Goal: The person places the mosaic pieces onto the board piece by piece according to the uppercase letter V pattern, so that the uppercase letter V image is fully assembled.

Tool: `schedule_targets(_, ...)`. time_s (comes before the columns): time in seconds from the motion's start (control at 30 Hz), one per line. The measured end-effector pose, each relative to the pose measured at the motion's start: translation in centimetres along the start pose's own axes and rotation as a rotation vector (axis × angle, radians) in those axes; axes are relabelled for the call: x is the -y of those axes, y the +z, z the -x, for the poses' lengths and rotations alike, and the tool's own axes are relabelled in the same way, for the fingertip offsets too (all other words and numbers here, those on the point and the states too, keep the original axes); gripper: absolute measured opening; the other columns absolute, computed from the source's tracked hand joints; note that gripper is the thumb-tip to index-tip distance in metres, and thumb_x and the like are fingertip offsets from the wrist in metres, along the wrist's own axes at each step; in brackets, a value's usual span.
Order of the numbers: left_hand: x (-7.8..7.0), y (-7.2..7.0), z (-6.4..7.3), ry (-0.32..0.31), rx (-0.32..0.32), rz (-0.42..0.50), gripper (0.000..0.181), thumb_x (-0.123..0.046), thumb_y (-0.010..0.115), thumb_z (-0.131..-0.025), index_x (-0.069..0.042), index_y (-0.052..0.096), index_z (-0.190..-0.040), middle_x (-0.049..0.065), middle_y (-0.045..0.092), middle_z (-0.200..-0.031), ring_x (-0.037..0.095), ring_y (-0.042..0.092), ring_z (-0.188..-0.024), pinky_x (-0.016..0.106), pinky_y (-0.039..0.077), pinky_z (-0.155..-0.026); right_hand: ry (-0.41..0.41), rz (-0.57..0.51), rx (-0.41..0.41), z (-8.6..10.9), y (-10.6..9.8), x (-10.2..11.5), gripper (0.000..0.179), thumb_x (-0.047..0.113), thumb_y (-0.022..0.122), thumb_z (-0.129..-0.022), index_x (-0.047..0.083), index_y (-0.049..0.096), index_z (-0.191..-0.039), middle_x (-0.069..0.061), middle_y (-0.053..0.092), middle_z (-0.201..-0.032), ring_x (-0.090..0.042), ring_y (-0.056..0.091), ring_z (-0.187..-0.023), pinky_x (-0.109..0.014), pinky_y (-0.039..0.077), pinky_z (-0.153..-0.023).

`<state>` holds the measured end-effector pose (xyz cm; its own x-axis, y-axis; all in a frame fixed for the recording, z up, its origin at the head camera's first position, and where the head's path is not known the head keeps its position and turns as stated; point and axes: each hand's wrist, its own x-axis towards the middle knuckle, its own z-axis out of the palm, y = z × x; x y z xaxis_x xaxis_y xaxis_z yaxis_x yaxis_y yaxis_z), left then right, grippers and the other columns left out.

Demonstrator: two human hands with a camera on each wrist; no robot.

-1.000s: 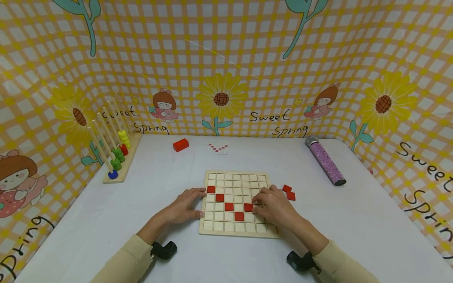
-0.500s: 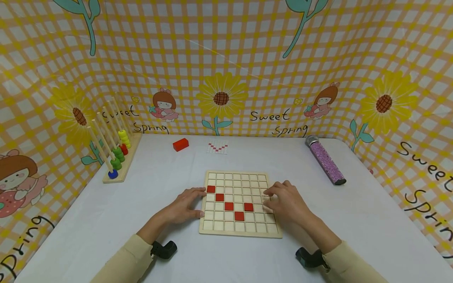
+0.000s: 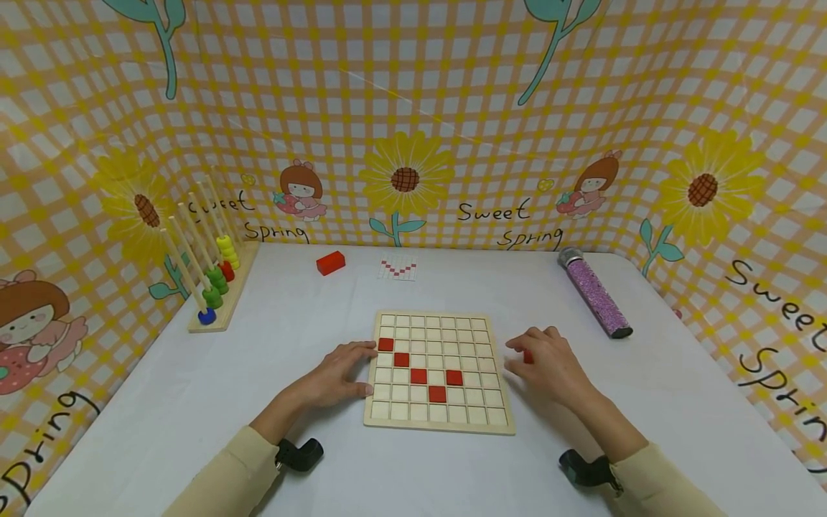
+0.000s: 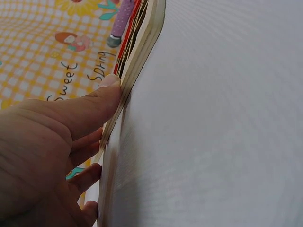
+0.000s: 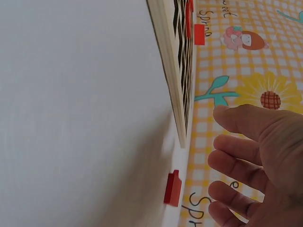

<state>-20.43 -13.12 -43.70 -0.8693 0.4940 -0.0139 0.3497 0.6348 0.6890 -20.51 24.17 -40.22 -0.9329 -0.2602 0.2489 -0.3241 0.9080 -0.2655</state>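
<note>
A wooden grid board (image 3: 439, 429) lies on the white table, with several red square tiles (image 3: 418, 376) in its cells. They step diagonally down from the left, and one sits up to the right of the lowest. My left hand (image 3: 332, 377) touches the board's left edge, thumb near the front and fingers farther back. My right hand (image 3: 549, 366) hovers just right of the board, fingers apart and bent a little, holding nothing. Beneath it, partly hidden, shows the red of loose tiles (image 3: 528, 356). From the right wrist, these tiles (image 5: 173, 189) appear below the fingertips, apart from them.
A small card (image 3: 397, 268) with a printed red pattern lies behind the board, and a red block (image 3: 331, 263) sits left of it. At the far left stands a peg rack (image 3: 220, 316) with coloured beads. A glittery purple microphone (image 3: 597, 298) lies at the back right.
My right hand has drawn back rightward from the tile right of the lowest one, off the board and over the loose tiles. The left hand keeps its place at the board's edge.
</note>
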Motion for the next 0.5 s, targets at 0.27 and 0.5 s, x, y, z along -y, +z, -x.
schedule_targets(0.27,0.2,0.0,-0.1,0.008,0.002,-0.009,0.058,-0.019,0.071,-0.082,-0.009,0.047,-0.134,0.007,0.035,-0.151,0.030,0.028,-0.139,0.055,0.026,-0.110,0.029,0.000,-0.027,0.2,-0.2,-1.7,0.031,0.022,0.075,-0.077,0.006,0.071,-0.103,-0.011,0.065,-0.096,-0.031,0.049,-0.091,-0.039,0.036,-0.073)
schedule_targets(0.5,0.2,0.0,-0.1,0.028,0.006,-0.008,0.056,-0.020,0.070,-0.083,-0.007,0.047,-0.133,0.009,0.035,-0.151,0.033,0.028,-0.139,0.057,0.024,-0.110,0.092,-0.001,0.014,0.2,-0.3,-2.8,0.035,0.023,0.075,-0.078,0.003,0.069,-0.107,-0.014,0.064,-0.098,-0.032,0.048,-0.093,-0.041,0.037,-0.074)
